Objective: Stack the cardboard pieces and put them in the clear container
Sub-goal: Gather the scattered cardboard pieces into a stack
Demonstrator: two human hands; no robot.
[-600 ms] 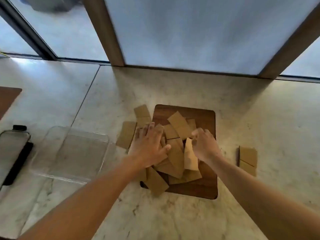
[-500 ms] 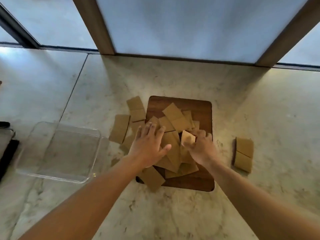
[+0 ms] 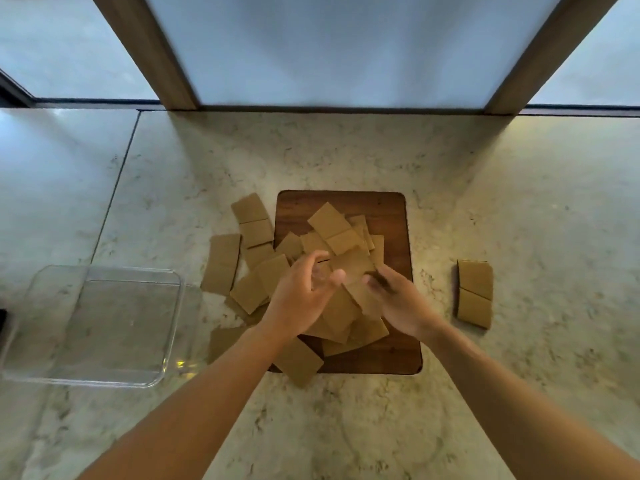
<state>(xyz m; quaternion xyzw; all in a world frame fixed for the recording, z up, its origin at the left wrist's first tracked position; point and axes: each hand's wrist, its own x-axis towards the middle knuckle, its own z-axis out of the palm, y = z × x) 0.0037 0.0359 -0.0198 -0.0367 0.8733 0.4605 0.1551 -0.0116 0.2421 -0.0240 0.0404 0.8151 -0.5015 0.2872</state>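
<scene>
- A cardboard piece [image 3: 353, 265] is being pinched by the right hand [image 3: 398, 299] over the pile [image 3: 332, 306]; the left hand [image 3: 301, 296] is being held curled, ungrasping;
- the container [image 3: 104, 327] is lying empty on the counter [image 3: 519, 202].

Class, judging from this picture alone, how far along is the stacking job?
Done: only a small stack sits right of the board. In hand: the left hand and right hand work over the loose pile; their grip is blurred. Left: most pieces stay scattered, and the container holds none.
</scene>
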